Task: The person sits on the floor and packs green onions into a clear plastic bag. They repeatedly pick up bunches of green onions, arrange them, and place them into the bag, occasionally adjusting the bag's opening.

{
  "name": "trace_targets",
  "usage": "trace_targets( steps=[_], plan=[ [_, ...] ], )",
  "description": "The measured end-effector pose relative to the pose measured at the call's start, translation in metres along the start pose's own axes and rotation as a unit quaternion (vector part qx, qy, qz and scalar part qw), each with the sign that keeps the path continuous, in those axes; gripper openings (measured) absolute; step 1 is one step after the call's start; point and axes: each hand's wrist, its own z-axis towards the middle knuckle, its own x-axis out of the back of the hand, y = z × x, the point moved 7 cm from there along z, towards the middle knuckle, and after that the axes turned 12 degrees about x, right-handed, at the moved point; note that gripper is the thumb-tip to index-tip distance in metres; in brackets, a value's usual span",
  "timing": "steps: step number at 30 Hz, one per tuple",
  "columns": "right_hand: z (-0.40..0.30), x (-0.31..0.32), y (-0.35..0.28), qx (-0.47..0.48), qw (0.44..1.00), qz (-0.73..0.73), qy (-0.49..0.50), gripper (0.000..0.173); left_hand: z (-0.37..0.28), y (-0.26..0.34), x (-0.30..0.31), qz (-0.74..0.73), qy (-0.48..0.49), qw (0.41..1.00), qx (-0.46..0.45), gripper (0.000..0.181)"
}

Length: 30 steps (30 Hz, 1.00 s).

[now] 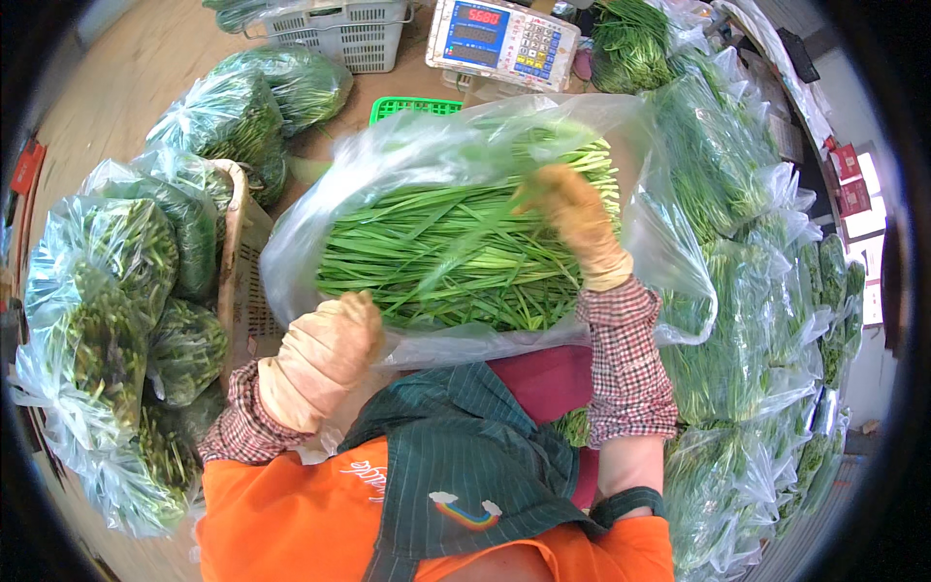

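Observation:
A clear plastic bag (305,225) lies wide open in front of me, with a thick layer of long, flat green leaves, likely garlic chives (429,247), inside. The pale cut ends point to the upper right. My right hand (574,218), in a tan glove, is over the right part of the leaves, with its fingers closed around a few blurred strands that trail down to the left. Also gloved, my left hand (324,356) is curled like a fist at the bag's near left rim. Its fingertips are hidden, so whether it pinches the plastic does not show.
A digital scale (502,44) stands beyond the bag, beside a green plastic basket (414,108) and a white crate (342,36). Bagged greens (109,313) crowd my left around another crate (244,254). More bagged greens (742,291) are stacked along my right.

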Motion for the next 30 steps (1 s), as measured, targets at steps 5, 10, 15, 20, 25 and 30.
trace_targets(
  steps=[5, 10, 15, 20, 25, 30],
  plan=[
    [-0.031, 0.042, -0.017, 0.047, 0.948, 0.109, 0.294, 0.017, 0.087, 0.08, 0.014, -0.072, 0.156, 0.975, -0.142, 0.029],
    [-0.05, 0.046, -0.06, 0.108, 0.862, 0.448, 0.211, 0.018, 0.219, 0.1, -0.054, -0.15, 0.056, 0.982, -0.1, 0.063],
    [-0.179, 0.094, -0.172, 0.13, 0.838, 0.37, 0.38, 0.011, 0.224, 0.105, -0.065, -0.16, 0.065, 0.979, -0.106, 0.057],
    [-0.308, 0.138, -0.258, 0.075, 0.768, -0.381, 0.509, 0.017, 0.224, 0.103, -0.064, -0.126, 0.107, 0.982, -0.087, 0.058],
    [-0.488, 0.186, -0.349, 0.133, 0.627, -0.314, 0.7, 0.013, 0.223, 0.11, -0.049, -0.101, 0.094, 0.986, -0.09, 0.06],
    [-0.387, 0.148, -0.284, 0.281, 0.709, 0.233, 0.604, 0.018, 0.062, 0.213, 0.099, -0.445, 0.206, 0.762, -0.424, 0.03]
  ],
)
